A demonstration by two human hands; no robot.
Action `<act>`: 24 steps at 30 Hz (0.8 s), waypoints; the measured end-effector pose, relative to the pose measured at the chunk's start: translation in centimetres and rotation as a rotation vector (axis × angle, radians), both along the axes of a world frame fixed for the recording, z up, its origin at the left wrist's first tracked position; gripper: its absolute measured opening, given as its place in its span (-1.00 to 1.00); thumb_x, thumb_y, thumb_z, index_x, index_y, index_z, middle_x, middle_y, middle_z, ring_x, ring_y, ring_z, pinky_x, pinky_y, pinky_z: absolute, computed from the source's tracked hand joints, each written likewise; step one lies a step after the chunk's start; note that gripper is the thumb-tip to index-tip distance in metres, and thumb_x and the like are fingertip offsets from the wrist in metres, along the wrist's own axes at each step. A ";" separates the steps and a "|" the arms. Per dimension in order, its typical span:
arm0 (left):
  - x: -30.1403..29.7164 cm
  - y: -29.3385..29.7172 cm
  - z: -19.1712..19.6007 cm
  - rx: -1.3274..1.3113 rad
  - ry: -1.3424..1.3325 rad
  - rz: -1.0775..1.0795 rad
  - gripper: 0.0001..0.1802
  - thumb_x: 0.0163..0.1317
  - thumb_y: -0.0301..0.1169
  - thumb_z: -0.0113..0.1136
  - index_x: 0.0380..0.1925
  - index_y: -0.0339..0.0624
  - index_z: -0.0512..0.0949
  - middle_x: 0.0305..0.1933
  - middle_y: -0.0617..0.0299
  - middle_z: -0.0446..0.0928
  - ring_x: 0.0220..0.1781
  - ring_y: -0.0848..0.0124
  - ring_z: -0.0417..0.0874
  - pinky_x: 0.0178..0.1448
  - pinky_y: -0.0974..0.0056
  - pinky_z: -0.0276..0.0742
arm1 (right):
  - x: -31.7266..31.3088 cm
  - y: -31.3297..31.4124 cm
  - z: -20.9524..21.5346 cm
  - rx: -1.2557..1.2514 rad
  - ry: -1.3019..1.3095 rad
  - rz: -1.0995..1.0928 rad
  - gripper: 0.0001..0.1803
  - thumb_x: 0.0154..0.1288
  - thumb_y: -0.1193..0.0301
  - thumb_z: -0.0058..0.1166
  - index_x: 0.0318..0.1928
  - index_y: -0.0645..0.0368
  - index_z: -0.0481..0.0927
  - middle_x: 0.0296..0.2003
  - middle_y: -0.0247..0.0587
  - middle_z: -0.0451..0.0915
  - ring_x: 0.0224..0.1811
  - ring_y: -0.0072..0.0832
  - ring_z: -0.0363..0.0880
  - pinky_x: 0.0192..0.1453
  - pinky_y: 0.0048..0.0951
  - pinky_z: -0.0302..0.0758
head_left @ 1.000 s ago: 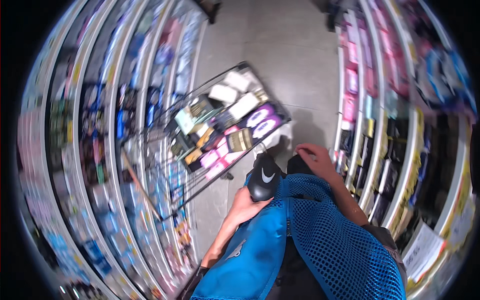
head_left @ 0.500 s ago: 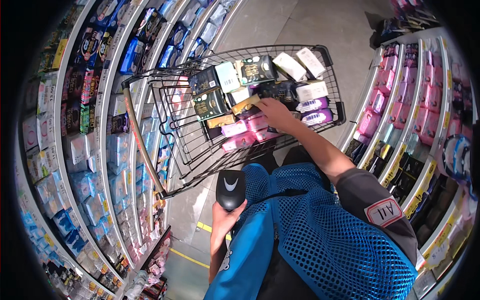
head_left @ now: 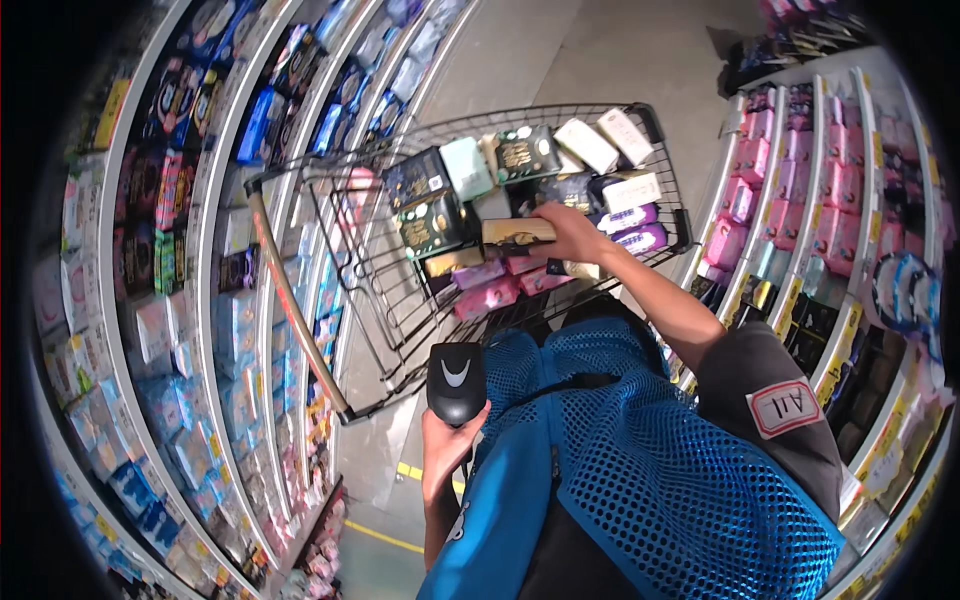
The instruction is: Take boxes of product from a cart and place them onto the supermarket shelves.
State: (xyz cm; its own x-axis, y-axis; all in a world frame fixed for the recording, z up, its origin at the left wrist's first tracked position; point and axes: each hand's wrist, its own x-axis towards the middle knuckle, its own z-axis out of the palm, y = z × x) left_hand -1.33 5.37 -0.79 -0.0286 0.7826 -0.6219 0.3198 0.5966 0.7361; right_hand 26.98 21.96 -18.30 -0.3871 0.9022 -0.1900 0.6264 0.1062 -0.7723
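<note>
Tan flat box gripped by right hand, black scanner clasped in left hand

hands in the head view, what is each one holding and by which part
Left hand holds a black handheld scanner by its lower end. Right hand holds a tan flat box by its right end, over the cart.

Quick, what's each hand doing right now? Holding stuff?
Left hand: closed around a black handheld scanner.
Right hand: closed on a flat tan box, over the packages in the wire shopping cart.
</note>
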 end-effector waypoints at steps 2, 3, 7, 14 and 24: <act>0.7 1.4 -0.2 0.110 -0.046 -0.088 -0.76 -0.01 -0.47 0.38 -0.31 -0.28 0.59 -0.38 0.24 0.63 -0.33 0.54 0.59 -0.18 0.38 0.49 | 2.2 -1.1 4.9 -0.277 0.238 -0.163 -0.45 -0.13 0.29 0.41 -0.10 0.22 0.50 -0.22 -0.25 0.54 -0.17 -0.41 0.51 -0.08 -0.44 0.41; 1.4 2.5 0.2 0.116 -0.068 -0.131 -0.76 -0.01 -0.47 0.38 -0.31 -0.28 0.59 -0.38 0.24 0.63 -0.33 0.54 0.59 -0.18 0.38 0.49 | 3.6 -2.0 7.5 -0.406 0.391 -0.279 -0.46 -0.12 0.35 0.41 -0.09 0.22 0.50 -0.24 -0.31 0.54 -0.17 -0.50 0.49 -0.07 -0.47 0.39; 5.4 5.4 3.9 0.202 -0.114 -0.252 -0.61 -0.06 -0.57 0.38 -0.16 -0.31 0.55 -0.25 0.20 0.62 -0.24 0.51 0.58 -0.08 0.37 0.49 | 9.5 -7.1 11.5 -0.372 0.939 -0.435 -0.30 -0.14 0.57 0.36 0.11 0.25 0.40 0.00 -0.36 0.46 0.12 -0.55 0.36 0.23 -0.51 0.26; 12.0 4.9 6.4 0.200 -0.143 -0.710 -0.37 -0.16 -0.62 0.38 0.03 -0.30 0.45 -0.03 0.14 0.52 -0.08 0.42 0.54 0.02 0.33 0.44 | 16.8 -16.7 16.2 -0.087 1.188 -0.616 -0.25 -0.16 0.62 0.33 0.16 0.26 0.36 0.02 -0.31 0.47 0.10 -0.55 0.40 0.20 -0.51 0.33; 26.5 1.2 8.5 0.197 -0.399 -1.150 -0.59 -0.08 -0.70 0.29 -0.15 -0.35 0.50 -0.32 0.21 0.54 -0.30 0.45 0.55 -0.18 0.34 0.49 | 22.5 -28.8 20.6 0.076 1.479 -0.995 -0.48 0.22 0.40 0.10 0.16 0.29 0.31 -0.01 -0.23 0.50 0.00 -0.51 0.51 0.05 -0.39 0.50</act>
